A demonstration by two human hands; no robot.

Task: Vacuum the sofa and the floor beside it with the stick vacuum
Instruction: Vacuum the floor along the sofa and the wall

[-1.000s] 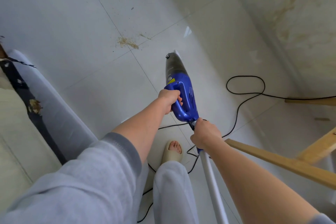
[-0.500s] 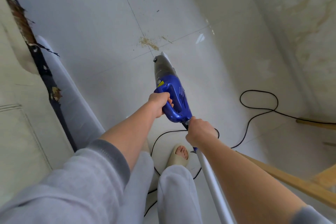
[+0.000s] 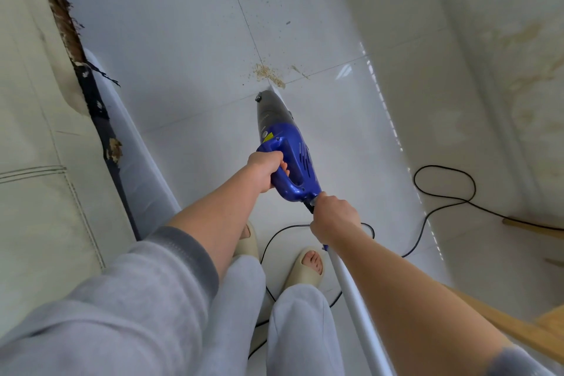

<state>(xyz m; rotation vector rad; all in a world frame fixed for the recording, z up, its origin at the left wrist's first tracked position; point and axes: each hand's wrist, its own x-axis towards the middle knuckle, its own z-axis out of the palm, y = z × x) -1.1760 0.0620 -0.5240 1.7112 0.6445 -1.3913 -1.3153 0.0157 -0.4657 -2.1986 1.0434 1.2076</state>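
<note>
Holding the blue plastic stick vacuum [image 3: 287,156] with both hands here: my left hand [image 3: 266,169] has its fingers wrapped round the loop handle, and my right hand [image 3: 334,220] is curled tight round the top of the white metal tube [image 3: 363,311] just behind the motor body. The nozzle end sits on the glossy white tile floor [image 3: 171,40], just short of the little pile of tan crumbs [image 3: 268,73] at the grout crossing.

Biggest worry imo is the black power cord [image 3: 442,189]. It loops off to the right and snakes back between my beige foam slippers [image 3: 306,267], so a step forward could snag a foot or yank the plug. Pushing too fast could also just scatter the crumbs instead of sucking them up; there are already specks spread further out.

Room-wise: the cream leather sofa [image 3: 36,162] runs along the left, its torn dark edge [image 3: 76,49] shedding flakes, so brushing that would probably drop more mess. Light wooden slats [image 3: 518,333] crowd the near right. Straight ahead and far left the tiles look open, so that's my lane.
</note>
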